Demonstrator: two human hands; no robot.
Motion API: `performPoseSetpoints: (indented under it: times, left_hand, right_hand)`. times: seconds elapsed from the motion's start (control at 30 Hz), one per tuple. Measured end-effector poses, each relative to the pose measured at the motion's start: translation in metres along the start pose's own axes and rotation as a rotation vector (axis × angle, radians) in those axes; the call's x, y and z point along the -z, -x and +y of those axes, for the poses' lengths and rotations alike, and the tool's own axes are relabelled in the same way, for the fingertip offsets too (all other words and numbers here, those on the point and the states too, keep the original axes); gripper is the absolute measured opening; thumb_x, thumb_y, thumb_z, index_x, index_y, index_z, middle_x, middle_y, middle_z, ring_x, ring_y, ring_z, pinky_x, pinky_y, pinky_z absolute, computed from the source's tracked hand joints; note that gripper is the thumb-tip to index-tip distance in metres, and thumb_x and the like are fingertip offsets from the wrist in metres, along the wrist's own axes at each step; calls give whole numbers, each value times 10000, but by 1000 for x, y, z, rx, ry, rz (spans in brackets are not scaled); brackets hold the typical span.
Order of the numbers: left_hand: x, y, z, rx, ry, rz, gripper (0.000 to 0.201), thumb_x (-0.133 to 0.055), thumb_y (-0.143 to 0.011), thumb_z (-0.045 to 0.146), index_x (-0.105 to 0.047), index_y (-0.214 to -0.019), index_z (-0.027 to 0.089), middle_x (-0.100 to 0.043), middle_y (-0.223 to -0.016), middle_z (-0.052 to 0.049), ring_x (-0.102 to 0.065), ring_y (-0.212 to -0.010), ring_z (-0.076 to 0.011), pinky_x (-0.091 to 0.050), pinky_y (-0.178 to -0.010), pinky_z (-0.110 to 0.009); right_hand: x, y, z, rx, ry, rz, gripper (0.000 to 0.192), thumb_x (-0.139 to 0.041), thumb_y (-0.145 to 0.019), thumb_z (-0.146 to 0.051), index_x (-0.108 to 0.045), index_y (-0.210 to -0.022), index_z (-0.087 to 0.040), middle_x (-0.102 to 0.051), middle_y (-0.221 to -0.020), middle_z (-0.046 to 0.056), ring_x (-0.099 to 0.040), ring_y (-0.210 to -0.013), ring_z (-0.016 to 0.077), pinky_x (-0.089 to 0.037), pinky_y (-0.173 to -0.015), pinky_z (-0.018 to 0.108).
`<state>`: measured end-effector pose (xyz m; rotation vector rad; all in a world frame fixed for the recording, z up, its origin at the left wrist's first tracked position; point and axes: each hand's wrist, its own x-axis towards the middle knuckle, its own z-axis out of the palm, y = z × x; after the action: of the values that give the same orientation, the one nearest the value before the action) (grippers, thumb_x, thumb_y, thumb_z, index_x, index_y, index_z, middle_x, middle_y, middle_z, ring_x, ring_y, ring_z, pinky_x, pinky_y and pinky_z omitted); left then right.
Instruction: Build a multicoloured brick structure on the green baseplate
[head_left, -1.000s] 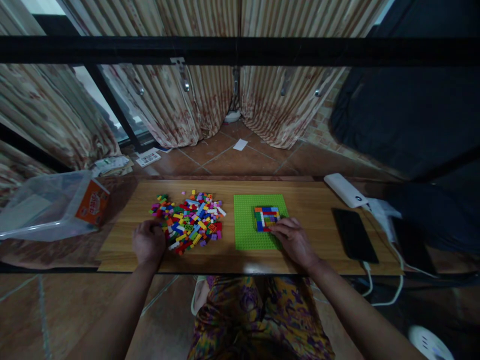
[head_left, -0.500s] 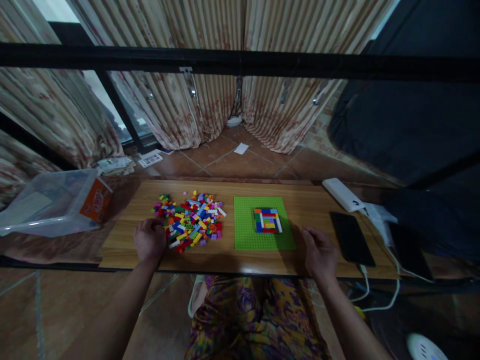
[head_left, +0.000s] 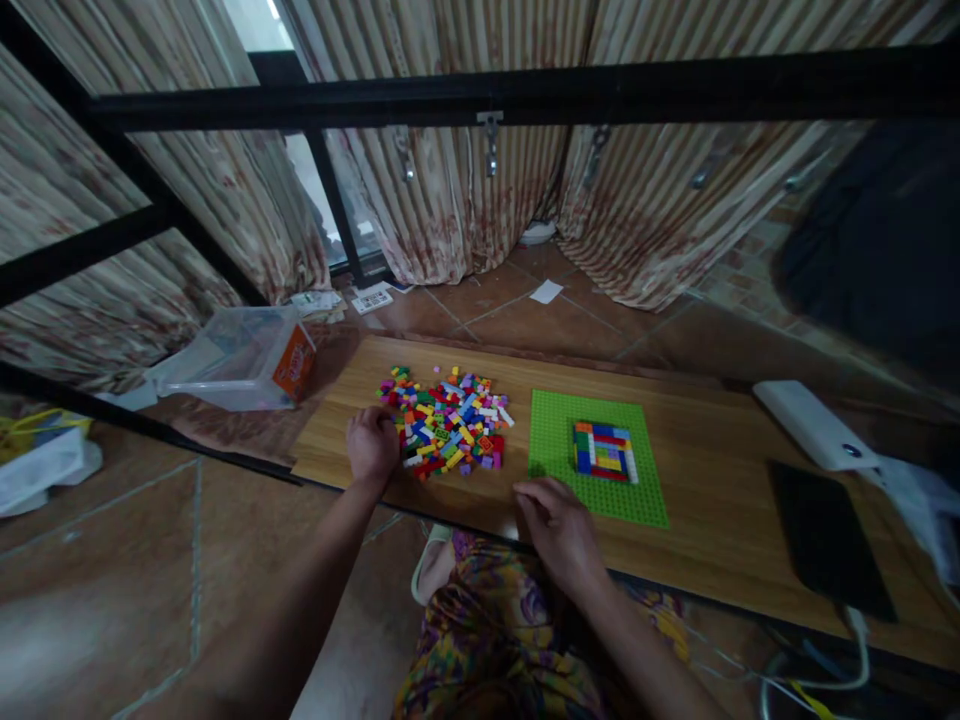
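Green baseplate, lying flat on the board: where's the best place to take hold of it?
Pinch the green baseplate at its bare near-left corner, coming from the near edge beside the right hand. It is thin and flat, and the brick build weights the far right.

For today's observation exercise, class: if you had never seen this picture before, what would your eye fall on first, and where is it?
The bright pile of loose bricks stands out on the wooden board, with the left hand resting at its left edge. Right of it lies the green baseplate, carrying a small multicoloured brick panel. The right hand sits at the board's near edge, by the baseplate's near left corner.
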<state>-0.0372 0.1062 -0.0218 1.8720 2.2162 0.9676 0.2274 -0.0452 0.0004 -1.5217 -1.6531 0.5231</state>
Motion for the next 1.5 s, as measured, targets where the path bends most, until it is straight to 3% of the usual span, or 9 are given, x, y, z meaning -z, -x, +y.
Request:
performPoseSetpoints:
  times: [0.2, 0.43, 0.63, 0.8, 1.0, 1.13, 1.33, 1.5]
  left_hand:
    - [-1, 1, -1, -11, 9, 14, 183, -456, -773, 121, -623, -756, 194, -646, -823, -79, -579, -868, -233, -438, -822, -347]
    - [-2, 2, -3, -5, 12, 7, 163, -473, -773, 115, -611, -757, 199, -652, -828, -74, -582, -852, -230, -438, -806, -340]
    - [-2, 3, -3, 1, 15, 6, 168, -473, -780, 120, -621, -768, 200, -652, -825, -74, -585, -869, -233, -434, -812, -344]
    - [-1, 2, -3, -3, 12, -3, 176, -466, -770, 122, -623, -763, 202, -649, -819, -74, -583, -856, -229, -436, -811, -345]
    - [-1, 1, -4, -6, 16, 10, 162, -470, -768, 161, -628, -769, 198, -655, -834, -77, -591, -862, -238, -446, -812, -344]
    - [-2, -1, -6, -16, -1, 5, 175, -464, -766, 175, -637, -782, 191, -662, -848, -87, -595, -872, -249, -450, -805, -349]
    - [-1, -2, -5, -1, -4, 5, 172, -471, -747, 176, -641, -770, 190, -662, -849, -80, -595, -870, -249, -454, -801, -347]
    - [1, -2, -2, -16, 1, 9, 197, -450, -756, 169, -645, -767, 196, -665, -847, -76, -592, -855, -243, -455, -812, -354]
  right_hand:
    - [-26, -25, -3, 60, 86, -45, 186, -495, -910, -211, -674, -928, -253, -669, -890, 38, -604, -885, 203, -477, -802, 342]
    - [-50, -52, -1, 121, 162, -2, 189, -504, -891, -203, -681, -936, -252, -640, -905, 52, -558, -907, 223, -449, -803, 354]
    - [-61, -62, -4, 137, 239, -14, 161, -539, -871, -216, -688, -926, -241, -611, -895, 72, -532, -912, 247, -436, -804, 376]
    - [-61, -64, -12, 120, 172, 13, 166, -501, -894, -226, -667, -890, -239, -611, -886, 73, -541, -905, 236, -440, -802, 367]
    - [-35, -48, -16, -86, -119, 2, 119, -531, -873, -295, -623, -880, -221, -644, -810, 20, -593, -709, 161, -471, -676, 284]
    - [-10, -19, -6, -262, -295, 87, 123, -614, -813, -341, -624, -812, -219, -654, -729, -2, -605, -658, 154, -479, -625, 265]
    - [31, 26, 28, -405, -273, 231, 210, -682, -754, -395, -686, -857, -212, -709, -810, 35, -658, -726, 198, -525, -656, 312]
    - [67, 39, 59, -530, -193, 387, 274, -716, -711, -432, -696, -854, -199, -726, -804, 53, -678, -731, 222, -539, -668, 344]
